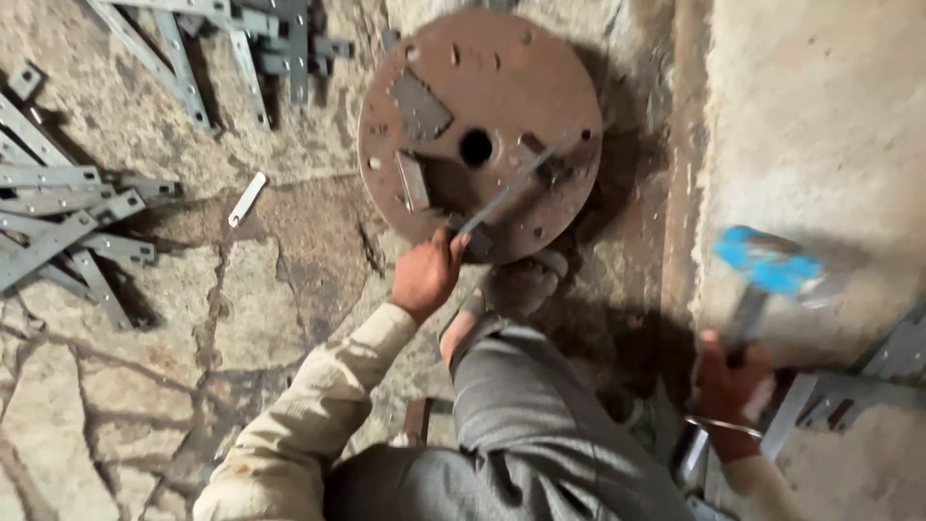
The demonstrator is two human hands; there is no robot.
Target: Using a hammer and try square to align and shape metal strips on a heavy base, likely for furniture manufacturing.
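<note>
A rusty round steel plate with a centre hole lies on the cracked stone floor. My left hand grips the near end of a thin flat metal strip that lies across the plate's lower right. My right hand is raised at the right, holding a hammer with a blue head, blurred by motion. My foot in a worn shoe rests against the plate's near edge.
Piles of grey metal angle pieces lie at the left and at the top. One small flat strip lies alone on the floor. More grey pieces sit at the right by a concrete ledge.
</note>
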